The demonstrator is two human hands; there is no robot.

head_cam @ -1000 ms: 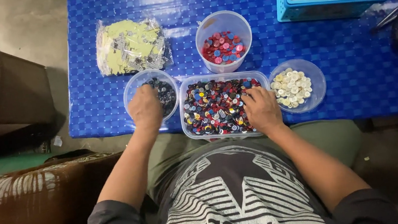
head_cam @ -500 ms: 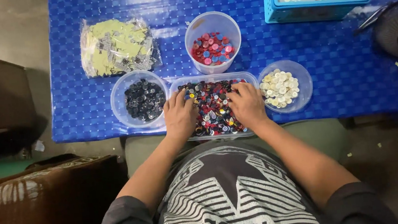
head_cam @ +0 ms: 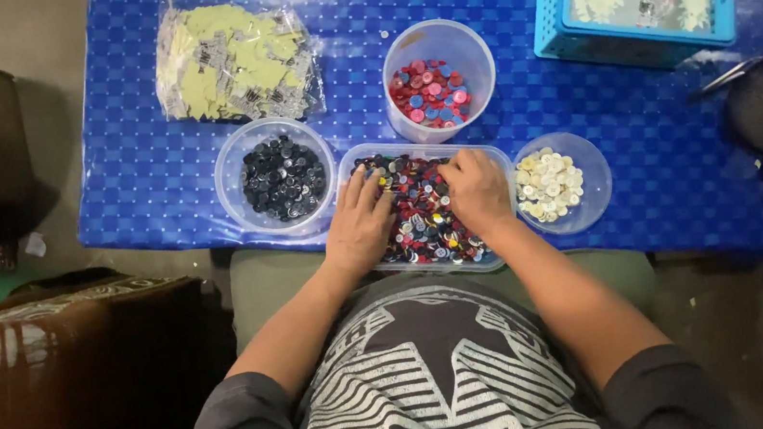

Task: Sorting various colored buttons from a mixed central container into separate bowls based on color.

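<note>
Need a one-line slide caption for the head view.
Both hands, left and right, rest in a clear tub of mixed buttons on a blue table.

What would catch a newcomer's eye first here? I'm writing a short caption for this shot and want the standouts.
The bright blue table stands out first, and at its near edge both hands, left hand and right hand, rest in a clear tray of mixed coloured buttons. Around it sit a bowl of black buttons on the left, a tub of red and blue buttons behind, and a bowl of white buttons on the right.
</note>
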